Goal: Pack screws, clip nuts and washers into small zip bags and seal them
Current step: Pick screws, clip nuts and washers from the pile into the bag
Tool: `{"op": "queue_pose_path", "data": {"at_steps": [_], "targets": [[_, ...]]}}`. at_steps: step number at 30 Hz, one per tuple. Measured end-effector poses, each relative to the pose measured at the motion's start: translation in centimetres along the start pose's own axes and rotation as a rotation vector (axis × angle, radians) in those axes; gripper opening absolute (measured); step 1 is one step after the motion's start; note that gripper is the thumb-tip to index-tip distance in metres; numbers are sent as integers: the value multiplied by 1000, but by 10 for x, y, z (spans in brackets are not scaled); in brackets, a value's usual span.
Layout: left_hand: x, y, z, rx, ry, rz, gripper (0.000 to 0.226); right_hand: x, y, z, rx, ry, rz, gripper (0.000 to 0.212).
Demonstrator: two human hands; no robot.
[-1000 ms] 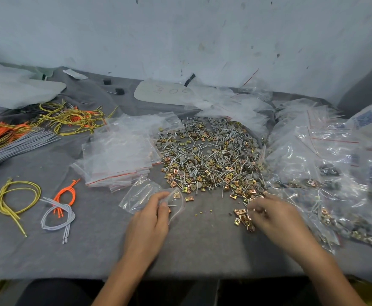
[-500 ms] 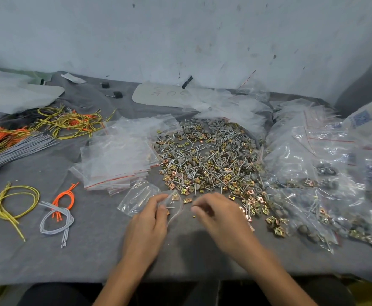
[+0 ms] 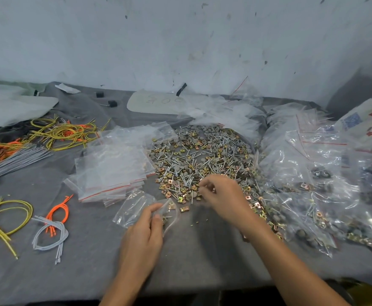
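A heap of screws, gold clip nuts and grey washers (image 3: pixel 202 155) lies in the middle of the grey cloth. In front of it, a small clear zip bag (image 3: pixel 134 206) lies flat with a few clip nuts inside. My left hand (image 3: pixel 143 230) pinches the bag's mouth between thumb and fingers and holds it open. My right hand (image 3: pixel 222 195) hovers over the near edge of the heap with its fingers curled downward. It is blurred, so whether it holds any piece is unclear.
A stack of empty zip bags (image 3: pixel 112 171) sits left of the heap. Filled bags (image 3: pixel 313 195) crowd the right side. Yellow wire loop (image 3: pixel 8 217) and orange and grey wire bundles (image 3: pixel 52 226) lie at left. The table's front edge (image 3: pixel 202 283) is close.
My right hand went from the loose clip nuts at the heap's lower right to the bag's mouth, then back up to the heap's near edge. My left hand stayed on the bag.
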State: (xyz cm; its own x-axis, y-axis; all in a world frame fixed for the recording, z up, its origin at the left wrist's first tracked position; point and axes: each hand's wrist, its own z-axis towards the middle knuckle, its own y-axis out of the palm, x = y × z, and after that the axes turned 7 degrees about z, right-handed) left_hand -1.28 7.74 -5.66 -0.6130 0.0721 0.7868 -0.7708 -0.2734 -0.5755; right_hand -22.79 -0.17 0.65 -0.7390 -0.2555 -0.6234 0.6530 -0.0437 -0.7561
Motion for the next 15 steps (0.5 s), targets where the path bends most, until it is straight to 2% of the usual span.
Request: {"op": "queue_pose_path", "data": {"at_steps": [4,9,15], "targets": [[0,1,0,0,1,4,23,10,-16,33,-71,67,-68,9],[-2,1,0,-16,-2,12,24,-9,-1,59,-267,-35,-131,18],[-2,0,0,-10,-8,-1,24,-18,9,83,-433,-109,-460,33]]}}
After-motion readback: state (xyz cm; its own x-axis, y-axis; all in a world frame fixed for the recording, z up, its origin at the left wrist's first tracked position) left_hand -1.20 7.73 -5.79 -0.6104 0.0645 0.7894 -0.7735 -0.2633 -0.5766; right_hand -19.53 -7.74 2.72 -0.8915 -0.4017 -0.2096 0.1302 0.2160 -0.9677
